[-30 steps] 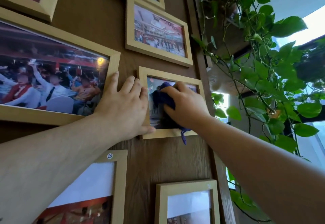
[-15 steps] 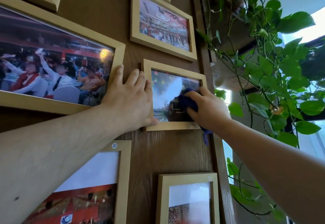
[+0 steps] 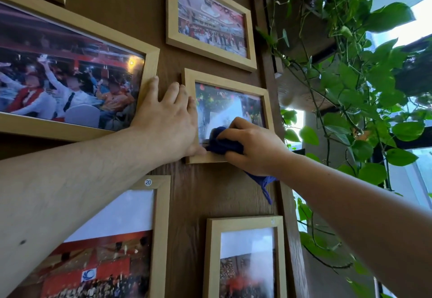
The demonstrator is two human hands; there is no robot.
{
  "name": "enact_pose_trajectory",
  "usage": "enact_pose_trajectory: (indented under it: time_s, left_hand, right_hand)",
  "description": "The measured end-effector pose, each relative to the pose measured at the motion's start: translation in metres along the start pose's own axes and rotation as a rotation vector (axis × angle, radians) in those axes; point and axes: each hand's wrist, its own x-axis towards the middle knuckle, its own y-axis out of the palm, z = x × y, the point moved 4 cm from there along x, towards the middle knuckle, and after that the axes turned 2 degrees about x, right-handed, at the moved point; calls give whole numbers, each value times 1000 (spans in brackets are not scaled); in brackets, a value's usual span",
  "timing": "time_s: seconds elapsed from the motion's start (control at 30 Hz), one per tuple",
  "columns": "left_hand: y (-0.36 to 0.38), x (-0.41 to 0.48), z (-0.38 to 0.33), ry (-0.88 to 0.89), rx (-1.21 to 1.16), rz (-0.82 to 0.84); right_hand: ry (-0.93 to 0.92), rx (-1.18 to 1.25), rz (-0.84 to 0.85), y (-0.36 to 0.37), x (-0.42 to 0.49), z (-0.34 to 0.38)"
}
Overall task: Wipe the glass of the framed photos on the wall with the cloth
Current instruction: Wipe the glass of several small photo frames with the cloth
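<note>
A small light-wood framed photo [image 3: 224,82] hangs at the middle of the brown wooden wall. My right hand [image 3: 253,144] presses a dark blue cloth [image 3: 221,142] against the lower part of its glass, and a tail of the cloth dangles below my wrist. My left hand [image 3: 167,120] lies flat on the wall, fingers spread, with its thumb against the frame's left and lower edge. The bottom right of the photo is hidden by my right hand.
Other wood-framed photos hang around: a large one [image 3: 70,78] at left, one above [image 3: 211,26], one at lower left [image 3: 112,246], one below [image 3: 245,258]. A leafy green vine [image 3: 364,82] hangs close on the right, in front of a bright window.
My right hand has swept the cloth from the left of the glass to the right, then back down to the lower middle. My left hand has stayed at the frame's left edge.
</note>
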Motion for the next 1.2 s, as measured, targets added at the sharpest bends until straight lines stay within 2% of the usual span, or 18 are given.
enact_pose_trajectory:
  time_s: [0.27, 0.4, 0.5, 0.77, 0.9, 1.03, 1.2]
  left_hand:
    - [1, 0, 0, 8, 1, 20]
    - [0, -1, 1, 24, 12, 12]
    - [-3, -7, 8, 61, -4, -25]
    - [-29, -61, 74, 206, -36, -154]
    - [-32, -88, 136, 141, -26, -157]
    - [-26, -112, 195, 75, -21, -188]
    - [-8, -138, 249, -17, 2, -80]
  right_hand:
    - [237, -145, 58, -4, -26, -59]
    - [298, -349, 112, -5, -35, -78]
    - [318, -381, 77, -8, -34, -71]
    - [165, -230, -165, -41, 8, 30]
    - [72, -151, -270, -54, 44, 99]
    - [90, -71, -303, -57, 81, 149]
    - [55, -33, -349, -54, 118, 206]
